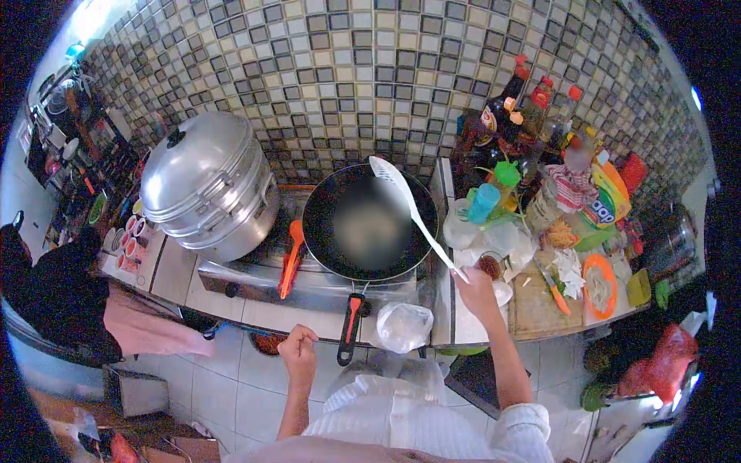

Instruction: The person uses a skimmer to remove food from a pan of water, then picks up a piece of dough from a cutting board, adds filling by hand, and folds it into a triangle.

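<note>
My right hand [477,293] is closed around the handle end of a white slotted spatula [417,214]. The spatula slants up and left, its slotted head over the far right part of a black frying pan [320,245]. Something pale lies in the pan, too blurred to name. The pan sits on the stove [262,278], its black and red handle pointing at me. My left hand [298,347] hangs in front of the stove edge, left of that handle, fingers curled in with nothing visible in them. A clear plastic bag [405,327] lies right of the pan handle.
A large metal steamer pot [212,185] stands left of the pan, with an orange-handled utensil [292,258] between them. On the right counter are a knife [557,297] on a cutting board [532,309], an orange-rimmed plate [600,287], a blue cup [484,202] and several bottles [498,116].
</note>
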The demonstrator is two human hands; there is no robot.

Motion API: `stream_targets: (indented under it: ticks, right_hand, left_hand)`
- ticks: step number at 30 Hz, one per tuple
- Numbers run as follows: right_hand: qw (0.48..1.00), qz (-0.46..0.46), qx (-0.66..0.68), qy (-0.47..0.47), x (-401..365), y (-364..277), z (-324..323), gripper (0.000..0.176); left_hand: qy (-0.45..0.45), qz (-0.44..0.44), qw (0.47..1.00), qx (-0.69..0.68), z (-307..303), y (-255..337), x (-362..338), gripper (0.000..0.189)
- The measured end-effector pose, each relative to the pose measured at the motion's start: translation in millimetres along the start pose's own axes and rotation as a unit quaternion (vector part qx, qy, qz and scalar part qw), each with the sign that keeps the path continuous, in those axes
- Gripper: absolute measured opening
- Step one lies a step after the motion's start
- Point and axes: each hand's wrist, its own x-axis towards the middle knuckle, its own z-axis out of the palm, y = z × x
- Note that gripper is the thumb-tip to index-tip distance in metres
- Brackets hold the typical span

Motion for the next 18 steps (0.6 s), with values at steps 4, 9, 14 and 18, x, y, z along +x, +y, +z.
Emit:
stream_targets:
  ticks: [4, 9, 14, 18]
  right_hand:
    - [0.997, 0.008, -0.080, 0.010, 13.3, -3.6, 1.2, 0.039]
    - [0.980, 0.092, -0.177, -0.010, 37.3, -20.9, 13.4, 0.047]
    - [0.965, 0.010, -0.261, 0.031, 51.6, -32.6, 37.3, 0.046]
    - [0.948, -0.038, -0.315, 0.000, 56.5, -32.5, 59.2, 0.041]
  left_hand:
    - [-0.001, -0.017, 1.000, 0.013, -1.7, 3.8, 0.3, 0.011]
    - [-0.006, -0.006, 1.000, 0.015, -0.2, 7.9, 1.7, 0.011]
    - [-0.019, -0.041, 0.998, 0.037, -1.7, 10.4, 0.8, 0.012]
    - [-0.006, -0.032, 0.999, 0.036, -1.7, 8.2, -0.7, 0.012]
